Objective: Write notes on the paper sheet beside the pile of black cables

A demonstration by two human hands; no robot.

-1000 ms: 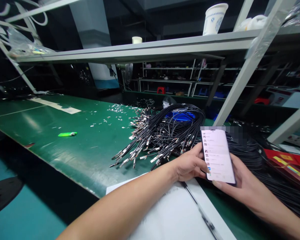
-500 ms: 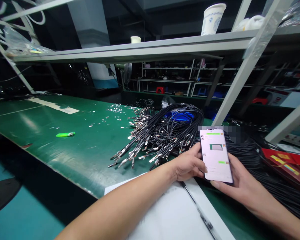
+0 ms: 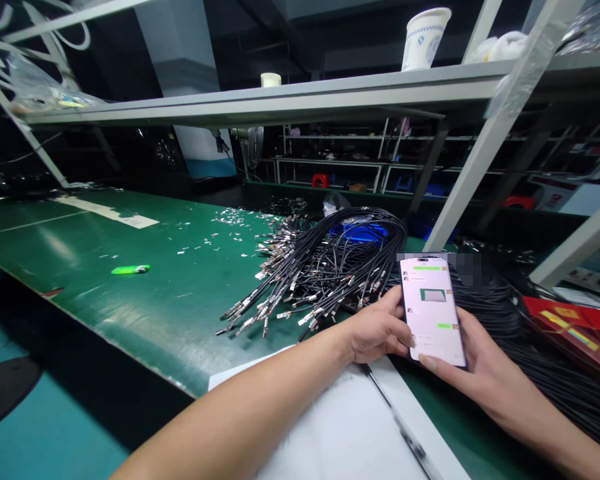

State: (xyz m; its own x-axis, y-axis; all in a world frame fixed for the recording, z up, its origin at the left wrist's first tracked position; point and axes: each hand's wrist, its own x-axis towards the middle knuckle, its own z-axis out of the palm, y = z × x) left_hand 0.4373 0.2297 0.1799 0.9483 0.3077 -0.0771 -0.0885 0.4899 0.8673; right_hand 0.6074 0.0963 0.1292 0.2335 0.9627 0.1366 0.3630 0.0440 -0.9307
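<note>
Both of my hands hold a smartphone [image 3: 433, 317] upright over the right part of the bench, its lit screen showing a chat page. My left hand [image 3: 383, 330] grips the left edge, with the thumb by the lower left of the screen. Around the right edge and bottom corner my right hand [image 3: 473, 353] is wrapped, its thumb at the lower edge. Below the wrists lies a white sheet of paper [image 3: 340, 427] with faint writing, and a thin black pen-like stick [image 3: 400, 423] rests on it. A heap of black cables [image 3: 325, 267] with metal connector ends sits just behind the phone.
More black cables [image 3: 555, 380] run along the right, beside a red packet [image 3: 575, 320]. A green lighter-like object [image 3: 131, 269] and metal scraps [image 3: 235, 220] lie on the green bench [image 3: 145, 313]. Overhead, a shelf [image 3: 300, 100] on slanted posts carries a paper cup [image 3: 427, 40].
My right thumb has shifted slightly upward at the phone's lower edge. Otherwise the hands, phone and cables stay where they were.
</note>
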